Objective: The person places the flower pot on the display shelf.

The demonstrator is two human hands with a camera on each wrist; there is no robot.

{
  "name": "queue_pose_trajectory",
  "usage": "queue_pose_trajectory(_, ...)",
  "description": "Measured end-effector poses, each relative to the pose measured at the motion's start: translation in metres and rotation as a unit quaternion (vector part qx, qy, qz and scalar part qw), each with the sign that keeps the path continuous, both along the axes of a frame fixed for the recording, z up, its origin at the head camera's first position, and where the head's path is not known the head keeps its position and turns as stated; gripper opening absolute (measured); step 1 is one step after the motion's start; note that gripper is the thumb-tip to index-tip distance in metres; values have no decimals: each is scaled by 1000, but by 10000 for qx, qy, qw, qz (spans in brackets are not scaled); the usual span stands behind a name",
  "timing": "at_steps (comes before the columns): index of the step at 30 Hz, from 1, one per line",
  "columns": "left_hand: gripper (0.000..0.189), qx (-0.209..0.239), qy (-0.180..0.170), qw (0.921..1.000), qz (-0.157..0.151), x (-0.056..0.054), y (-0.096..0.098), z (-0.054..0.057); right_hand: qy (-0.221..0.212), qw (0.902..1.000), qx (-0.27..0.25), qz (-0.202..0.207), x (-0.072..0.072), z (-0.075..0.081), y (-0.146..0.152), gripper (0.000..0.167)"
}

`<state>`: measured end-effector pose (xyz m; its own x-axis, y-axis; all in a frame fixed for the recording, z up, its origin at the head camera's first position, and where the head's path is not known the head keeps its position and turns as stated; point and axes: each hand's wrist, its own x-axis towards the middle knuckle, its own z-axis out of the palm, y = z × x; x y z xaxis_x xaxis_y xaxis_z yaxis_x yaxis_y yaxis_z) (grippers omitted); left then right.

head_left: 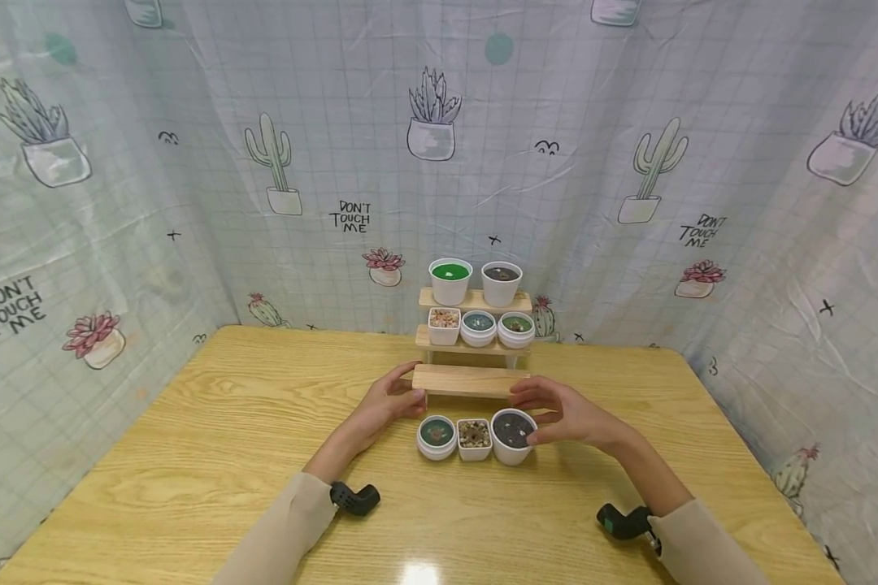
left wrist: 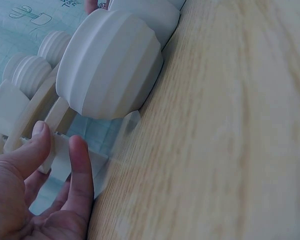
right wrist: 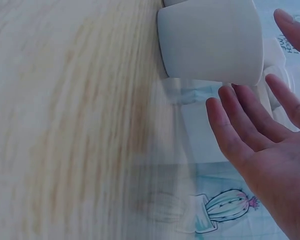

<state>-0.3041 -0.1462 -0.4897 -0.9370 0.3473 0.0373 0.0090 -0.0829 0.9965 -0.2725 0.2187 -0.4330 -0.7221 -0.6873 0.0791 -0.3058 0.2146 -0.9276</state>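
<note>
A tiered wooden stand with white supports is at the table's far side, its lowest step bare. My left hand holds the left end of that step; in the left wrist view the thumb lies against the wood beside a white support. At the step's right end is my right hand, its fingers spread and loosely bent, gripping nothing in the right wrist view. In front of the stand are a round pot with a green top, a square pot of pebbles and a larger dark-filled pot.
On the stand's middle step are a square pot and two round pots, one blue-topped, one green-topped. Two taller pots, bright green and dark-filled, occupy the top step. A printed curtain hangs behind the wooden table.
</note>
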Motion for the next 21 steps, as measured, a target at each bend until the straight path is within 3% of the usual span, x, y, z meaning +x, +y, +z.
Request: queue_pose_trajectory(21,71,-43,33,10000,7,1,0,0,-141,9992,361,140,0,-8,-2,84)
